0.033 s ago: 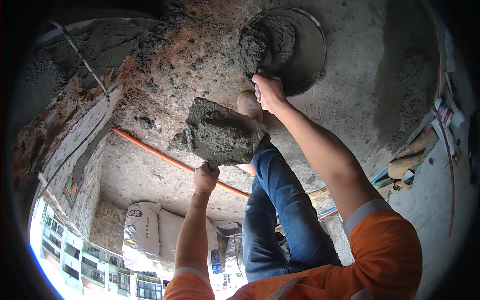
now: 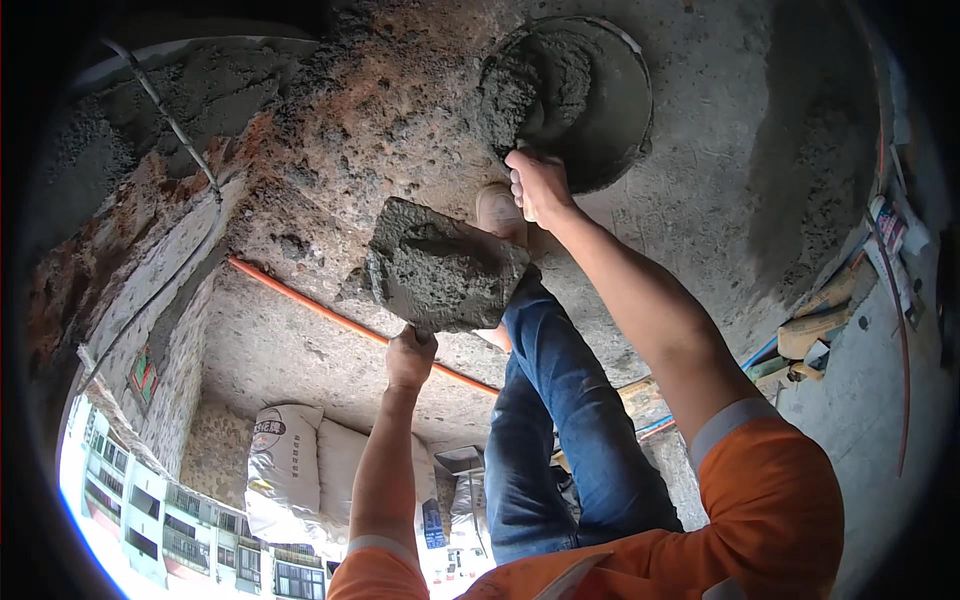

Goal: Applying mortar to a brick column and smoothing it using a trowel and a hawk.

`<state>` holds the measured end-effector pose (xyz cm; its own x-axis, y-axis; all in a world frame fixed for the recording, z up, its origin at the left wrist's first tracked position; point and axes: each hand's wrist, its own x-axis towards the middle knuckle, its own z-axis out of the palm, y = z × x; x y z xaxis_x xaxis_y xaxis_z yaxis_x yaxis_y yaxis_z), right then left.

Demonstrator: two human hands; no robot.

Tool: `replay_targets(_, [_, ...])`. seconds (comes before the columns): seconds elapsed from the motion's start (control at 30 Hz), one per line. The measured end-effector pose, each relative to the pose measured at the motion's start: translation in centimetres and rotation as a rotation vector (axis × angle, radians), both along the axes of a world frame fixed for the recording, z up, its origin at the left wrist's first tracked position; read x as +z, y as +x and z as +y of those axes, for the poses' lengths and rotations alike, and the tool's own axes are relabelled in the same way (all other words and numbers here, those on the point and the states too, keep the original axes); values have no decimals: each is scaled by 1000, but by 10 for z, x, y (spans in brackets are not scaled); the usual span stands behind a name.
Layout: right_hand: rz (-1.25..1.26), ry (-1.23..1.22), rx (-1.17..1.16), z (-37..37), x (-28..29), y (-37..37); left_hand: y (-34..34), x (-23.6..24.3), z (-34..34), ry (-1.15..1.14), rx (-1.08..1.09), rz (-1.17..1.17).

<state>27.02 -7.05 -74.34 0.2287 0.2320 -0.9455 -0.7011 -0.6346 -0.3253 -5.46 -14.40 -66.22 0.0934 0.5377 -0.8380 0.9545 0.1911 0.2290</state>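
My left hand [image 2: 411,358] is closed round the near edge of a mortar hawk [image 2: 392,290], a flat board caked grey. A mound of wet mortar [image 2: 445,270] covers most of its top. My right hand [image 2: 540,188] grips a trowel by its handle at the near rim of a round bucket [image 2: 648,90]. The trowel's blade [image 2: 537,118] is partly buried in grey mortar [image 2: 510,92] heaped on the bucket's left side. Most of the trowel's handle is hidden in my fist.
My shoe [image 2: 497,212] stands between hawk and bucket. An orange pipe [image 2: 310,302] crosses the floor behind my left hand. White sacks [image 2: 285,465] lean at lower left. A grey conduit [image 2: 160,105] slants at upper left. Bags and scraps [image 2: 812,330] line the right side.
The hawk has shifted very slightly to the left with my left hand. My right hand and the trowel stay at the bucket.
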Motion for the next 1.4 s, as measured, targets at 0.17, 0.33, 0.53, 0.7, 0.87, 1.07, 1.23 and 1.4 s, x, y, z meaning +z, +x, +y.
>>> replay_targets(0.17, [-11,111,-36,-20,8,10,6,-8,17,41,-20,-50])
replay_targets(0.33, [-252,158,1,-51,73,19,51,-7,57,84,-93,-62])
replay_targets(0.53, [-1149,297,579,-110,207,10,134,50,72,145,-15,-322])
replay_targets(0.7, [-1343,325,766,-124,336,2,173,150,62,130,15,-469])
replay_targets(0.87, [-1237,14,881,-128,480,18,153,236,29,175,203,-684])
replay_targets(1.07, [-1047,283,907,-135,578,-30,148,380,6,193,403,-637])
replay_targets(1.23, [-1373,754,984,-138,685,-16,99,507,5,131,662,-723])
replay_targets(1.4, [-1663,1028,1184,-110,750,17,58,596,7,257,680,-747])
